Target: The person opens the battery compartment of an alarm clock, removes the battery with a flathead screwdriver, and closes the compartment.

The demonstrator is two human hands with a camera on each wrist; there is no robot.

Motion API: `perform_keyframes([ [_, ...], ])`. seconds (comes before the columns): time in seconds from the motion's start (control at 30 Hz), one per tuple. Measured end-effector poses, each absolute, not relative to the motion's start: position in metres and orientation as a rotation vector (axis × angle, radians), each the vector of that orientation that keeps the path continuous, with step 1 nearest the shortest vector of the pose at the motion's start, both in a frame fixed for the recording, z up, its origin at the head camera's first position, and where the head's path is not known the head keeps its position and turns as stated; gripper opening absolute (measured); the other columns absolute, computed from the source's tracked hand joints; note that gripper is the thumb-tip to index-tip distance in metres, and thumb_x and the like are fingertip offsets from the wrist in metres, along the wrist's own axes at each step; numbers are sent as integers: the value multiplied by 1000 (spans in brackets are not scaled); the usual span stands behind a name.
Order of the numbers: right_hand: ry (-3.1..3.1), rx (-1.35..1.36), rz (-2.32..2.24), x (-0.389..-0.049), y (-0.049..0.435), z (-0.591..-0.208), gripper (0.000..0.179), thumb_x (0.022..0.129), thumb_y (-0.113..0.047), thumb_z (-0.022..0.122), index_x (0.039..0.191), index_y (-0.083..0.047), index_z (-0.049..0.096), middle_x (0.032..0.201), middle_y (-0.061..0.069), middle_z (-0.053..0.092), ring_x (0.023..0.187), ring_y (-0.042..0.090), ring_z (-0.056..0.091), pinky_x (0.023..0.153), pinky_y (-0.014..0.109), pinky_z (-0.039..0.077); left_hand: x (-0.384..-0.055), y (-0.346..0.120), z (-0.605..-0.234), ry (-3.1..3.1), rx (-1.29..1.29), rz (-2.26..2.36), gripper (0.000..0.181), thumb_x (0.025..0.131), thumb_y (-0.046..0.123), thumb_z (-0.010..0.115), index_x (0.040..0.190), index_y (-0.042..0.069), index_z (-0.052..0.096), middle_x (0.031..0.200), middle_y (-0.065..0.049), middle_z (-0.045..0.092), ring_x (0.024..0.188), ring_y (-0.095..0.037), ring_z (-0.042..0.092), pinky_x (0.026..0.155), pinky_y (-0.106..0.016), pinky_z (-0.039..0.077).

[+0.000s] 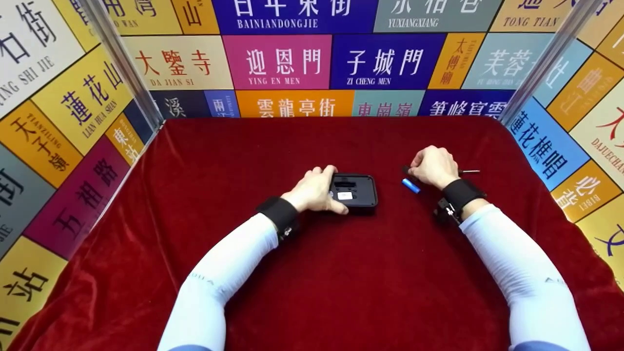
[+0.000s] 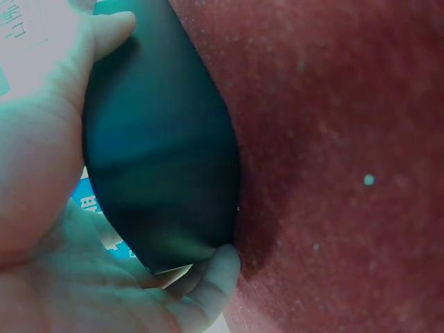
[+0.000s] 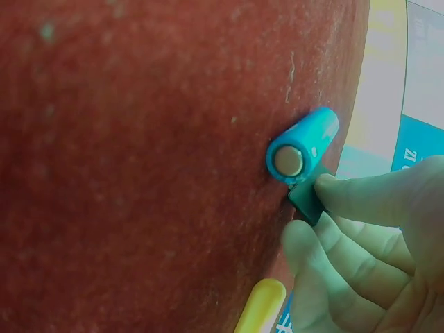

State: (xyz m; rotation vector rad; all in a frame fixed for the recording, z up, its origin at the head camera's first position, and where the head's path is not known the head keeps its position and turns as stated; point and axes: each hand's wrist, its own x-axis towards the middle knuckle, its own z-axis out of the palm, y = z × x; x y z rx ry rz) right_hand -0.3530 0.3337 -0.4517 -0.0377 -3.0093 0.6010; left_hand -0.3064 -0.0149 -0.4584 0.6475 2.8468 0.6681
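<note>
My left hand [image 1: 314, 189] grips the left end of a black rectangular device [image 1: 363, 190], thumb along the near edge and fingers at the far edge. The device's upturned face has a recessed slot and a white label [image 1: 344, 196]. In the left wrist view its smooth dark side [image 2: 166, 139] fills the space between thumb and fingers. My right hand [image 1: 434, 165] pinches a small flat black cover [image 3: 307, 201] between thumb and fingers, low over the cloth. Right beside that cover lies a blue cylindrical battery [image 1: 411, 185], one metal end showing in the right wrist view.
A screwdriver lies beyond my right hand; its metal shaft [image 1: 470, 171] shows in the head view and its yellow handle [image 3: 262, 305] in the right wrist view. Dark red cloth [image 1: 341, 273] covers the table. Printed panels [image 1: 282, 61] stand along the back and sides.
</note>
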Motion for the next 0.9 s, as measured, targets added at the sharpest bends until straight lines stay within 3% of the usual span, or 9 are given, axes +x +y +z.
perform_keyframes([
  [0.9, -2986, 12, 600, -345, 322, -432, 14, 90, -27, 87, 98, -14, 87, 109, 20, 82, 108, 47, 73, 86, 68, 58, -307, -15, -459, 2842, 643, 665, 107, 74, 53, 103, 156, 11, 50, 139, -22, 63, 133, -42, 62, 115, -53, 56],
])
